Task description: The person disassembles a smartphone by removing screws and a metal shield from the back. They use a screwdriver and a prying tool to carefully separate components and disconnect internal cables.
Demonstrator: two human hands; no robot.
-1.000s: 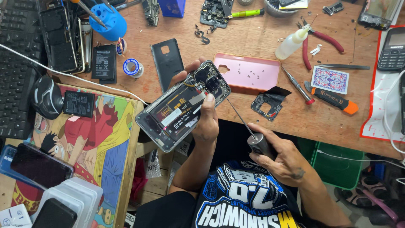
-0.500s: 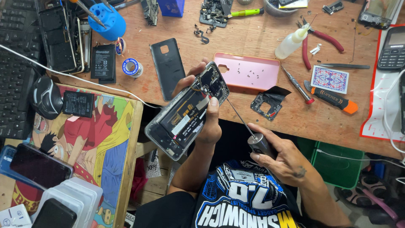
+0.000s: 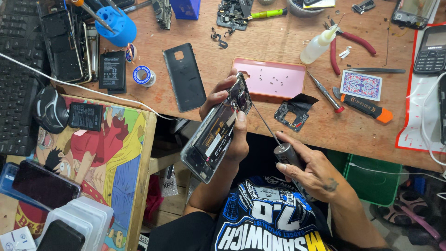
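— What kind of place is this?
— A phone repair workshop. On the wooden bench [image 3: 278,111], at 12 o'clock, lie pliers [image 3: 353,46] and loose circuit boards [image 3: 232,11]; at 10 o'clock, opened phones [image 3: 60,42] and batteries [image 3: 111,69].

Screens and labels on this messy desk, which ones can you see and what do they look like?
Opened phone: held in left hand, black label inside.
Keypad phone: far right, black, small grey screen.
Battery: upper left, black, white label.
Dark-screened phone: lower left, blue case.
Card pack: right, blue-patterned rectangle.
Screwdriver: in right hand.
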